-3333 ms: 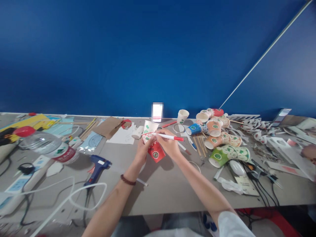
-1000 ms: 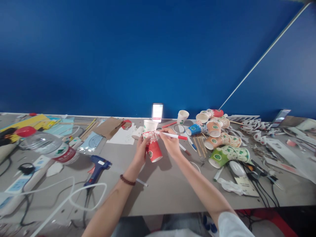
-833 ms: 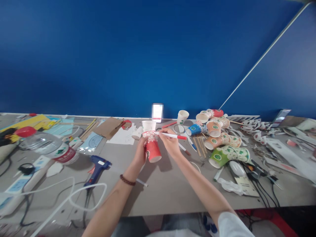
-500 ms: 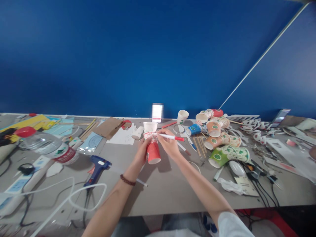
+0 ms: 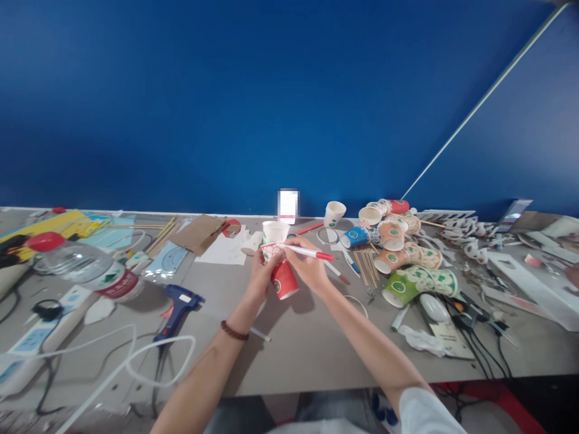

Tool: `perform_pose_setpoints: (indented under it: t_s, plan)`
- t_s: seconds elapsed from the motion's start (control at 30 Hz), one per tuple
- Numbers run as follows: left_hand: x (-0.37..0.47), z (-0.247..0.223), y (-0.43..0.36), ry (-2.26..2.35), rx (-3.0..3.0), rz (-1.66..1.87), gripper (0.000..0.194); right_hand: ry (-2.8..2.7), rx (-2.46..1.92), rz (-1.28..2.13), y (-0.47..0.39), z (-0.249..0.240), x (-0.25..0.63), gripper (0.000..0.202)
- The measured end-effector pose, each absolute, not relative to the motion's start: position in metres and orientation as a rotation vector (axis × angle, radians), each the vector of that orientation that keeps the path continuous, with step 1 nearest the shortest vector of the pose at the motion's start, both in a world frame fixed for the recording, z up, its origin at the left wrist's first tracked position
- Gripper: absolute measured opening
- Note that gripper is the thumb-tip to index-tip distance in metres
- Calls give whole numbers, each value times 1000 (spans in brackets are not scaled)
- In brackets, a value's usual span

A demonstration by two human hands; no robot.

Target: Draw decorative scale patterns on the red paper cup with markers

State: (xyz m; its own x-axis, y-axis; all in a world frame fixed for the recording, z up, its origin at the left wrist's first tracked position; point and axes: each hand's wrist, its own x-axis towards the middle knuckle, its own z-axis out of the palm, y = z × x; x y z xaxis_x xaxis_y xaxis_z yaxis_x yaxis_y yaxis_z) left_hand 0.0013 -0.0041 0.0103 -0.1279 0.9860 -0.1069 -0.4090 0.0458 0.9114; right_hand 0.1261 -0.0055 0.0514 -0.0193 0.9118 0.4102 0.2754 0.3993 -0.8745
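My left hand (image 5: 261, 274) is wrapped round a red paper cup (image 5: 284, 279) that tilts with its base toward me; a red pattern on white covers its upper part. A white paper cup (image 5: 275, 232) stands just behind or against its far end; I cannot tell if they are joined. Between the fingers of my right hand (image 5: 307, 264) is a white marker pen with a red end (image 5: 312, 251). Its tip meets or nearly meets the patterned part of the red cup. Another white cup (image 5: 252, 243) lies partly hidden behind my left hand.
Several coloured paper cups (image 5: 402, 288) lie at the right near wooden sticks (image 5: 367, 269). A white cup (image 5: 335, 213) and a phone (image 5: 288, 206) stand at the back. Left are a blue glue gun (image 5: 176, 313), a bottle (image 5: 90, 265) and a power strip (image 5: 49, 337) with cables.
The red cup has turned slightly in my left hand, its base swinging a little to the right. The marker pen has shifted slightly left with my right hand.
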Motion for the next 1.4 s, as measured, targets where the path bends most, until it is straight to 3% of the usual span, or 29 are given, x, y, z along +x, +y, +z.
perform_pose_setpoints:
  t_s: [0.87, 1.13, 1.4]
  plan:
    - [0, 13, -6, 865, 738, 1347, 37, -1336, -971, 898, 4, 44, 128, 7]
    - [-6, 19, -7, 750, 450, 1069, 36, -1082, -931, 1012, 10, 44, 131, 15]
    - [-6, 19, -6, 691, 433, 1044, 33, -1247, -955, 994, 5, 47, 129, 11]
